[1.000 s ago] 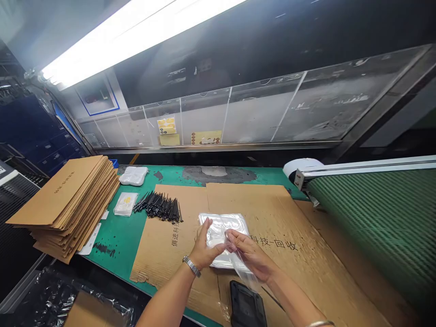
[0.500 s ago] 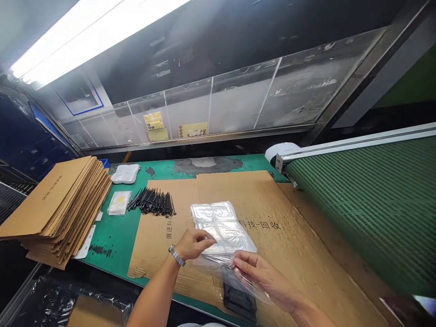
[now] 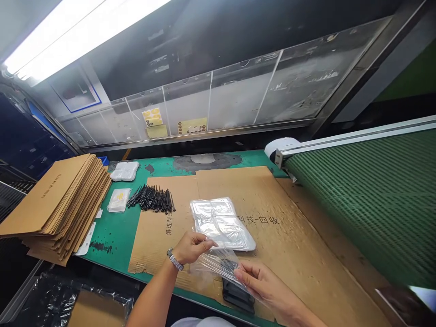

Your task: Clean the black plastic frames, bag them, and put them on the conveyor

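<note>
The left hand (image 3: pixel 192 247) and the right hand (image 3: pixel 262 284) are both closed in a pinch on a clear plastic bag (image 3: pixel 216 265), held taut between them above a flattened cardboard sheet (image 3: pixel 282 227) on the green counter (image 3: pixel 114 227). A flat clear plastic packet (image 3: pixel 221 223) lies at twelve o'clock from the bag, just beside it; black cable ties (image 3: pixel 151 199) lie at ten o'clock.

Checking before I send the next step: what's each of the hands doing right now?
Left hand: closed, pinching clear plastic film.
Right hand: closed, pinching the same film at its other side.
</note>
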Demonstrator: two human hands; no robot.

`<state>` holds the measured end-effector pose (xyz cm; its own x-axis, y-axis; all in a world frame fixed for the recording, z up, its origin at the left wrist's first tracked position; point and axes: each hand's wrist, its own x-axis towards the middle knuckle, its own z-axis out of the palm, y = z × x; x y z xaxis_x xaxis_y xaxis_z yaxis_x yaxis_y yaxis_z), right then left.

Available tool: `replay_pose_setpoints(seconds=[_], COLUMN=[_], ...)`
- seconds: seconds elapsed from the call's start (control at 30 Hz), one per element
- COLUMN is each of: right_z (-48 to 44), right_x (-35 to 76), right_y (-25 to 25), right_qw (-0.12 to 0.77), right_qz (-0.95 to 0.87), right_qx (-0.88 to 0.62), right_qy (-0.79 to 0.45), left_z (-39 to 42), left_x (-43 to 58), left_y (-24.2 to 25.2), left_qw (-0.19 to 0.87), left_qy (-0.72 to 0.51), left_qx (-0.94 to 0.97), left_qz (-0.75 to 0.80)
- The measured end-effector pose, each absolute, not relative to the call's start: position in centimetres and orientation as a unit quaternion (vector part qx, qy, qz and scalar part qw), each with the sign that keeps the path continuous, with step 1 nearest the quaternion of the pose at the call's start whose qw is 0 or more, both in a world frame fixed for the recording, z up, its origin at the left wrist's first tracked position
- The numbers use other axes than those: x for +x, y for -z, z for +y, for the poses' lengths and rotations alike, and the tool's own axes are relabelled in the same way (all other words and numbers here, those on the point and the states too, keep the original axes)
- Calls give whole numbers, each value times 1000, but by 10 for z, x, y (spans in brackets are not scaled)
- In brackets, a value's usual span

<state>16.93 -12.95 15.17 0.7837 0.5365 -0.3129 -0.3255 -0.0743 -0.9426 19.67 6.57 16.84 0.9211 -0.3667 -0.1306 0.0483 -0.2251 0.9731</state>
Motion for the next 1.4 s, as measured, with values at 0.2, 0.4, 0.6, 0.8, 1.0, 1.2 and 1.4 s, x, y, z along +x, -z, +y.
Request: replay_pose_setpoints(seconds=[0.2,0.4,0.6,0.8,1.0,1.2,1.4], right_z=[-128,-125,-114,-123,-113,-95,-113], right_x=[162,160,156,165,159,149,147], right_y=[-155,-162,-155,-137,-129,-127,-92], right_qw=[671,657,664,699,663,584,517], right_qz=[-91,-72,-46,73,0,-162,-48], right_qx=[-676,-723,-724,-707,-745,-789,-853], right_qy=[-292,-203,-180,-83,-70,-94,-56], left_z=[58,36,15,23,23,42,69], left_x=[184,158,152,148,149,134,133], left_y=[-174,-174,-152,-145,-111,-102,-89], left_qw=[603,673,801,840,757,603,494], left_qy=[61,61,117,79,11,-105,-118], left_qx=[794,737,584,515,613,772,851], left_qz=[-41,-8,62,152,225,170,137])
